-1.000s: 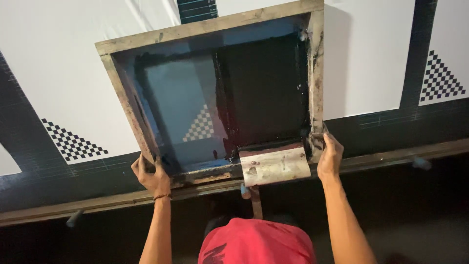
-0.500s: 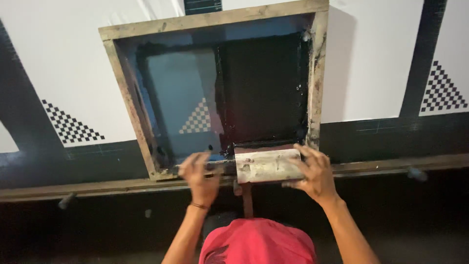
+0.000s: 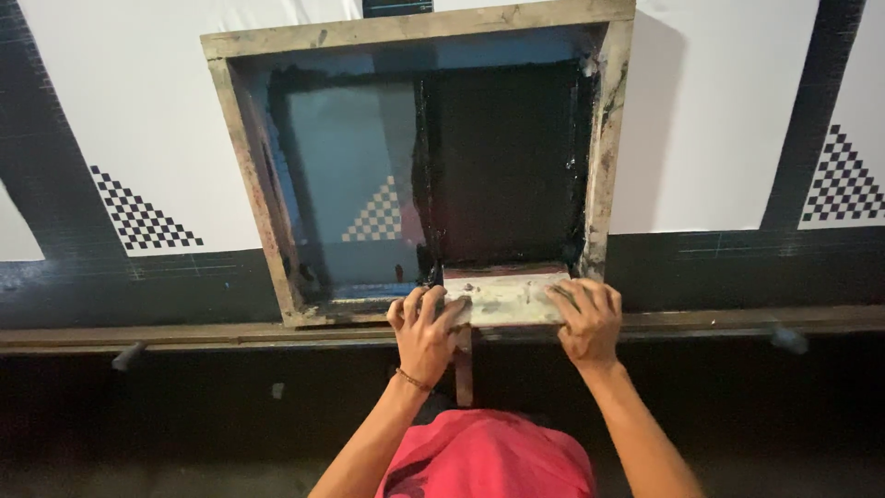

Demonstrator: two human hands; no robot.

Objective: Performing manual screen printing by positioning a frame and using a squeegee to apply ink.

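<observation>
White cloth (image 3: pixel 728 111) printed with black bands and checkered triangles (image 3: pixel 138 214) is lying stretched beyond the hands, a dark table edge (image 3: pixel 184 334) running beside them; dim floor below.

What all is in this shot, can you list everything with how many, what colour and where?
wooden screen frame: one, pale wood smeared with black, lying on the fabric at centre.
screen mesh: one, bluish on its left half, coated black on its right half, inside the frame.
squeegee: one, pale ink-stained blade with a wooden handle pointing toward the person, at the frame's near edge.
white fabric: one length, white with black bands and black checkered triangles, spread under the frame.
table edge: one, dark worn strip running across below the frame.
red garment: one, bottom centre, on the person.
bracelet: one, thin, brownish, on the left wrist.
left hand: gripping the squeegee's left end.
right hand: gripping the squeegee's right end.
</observation>
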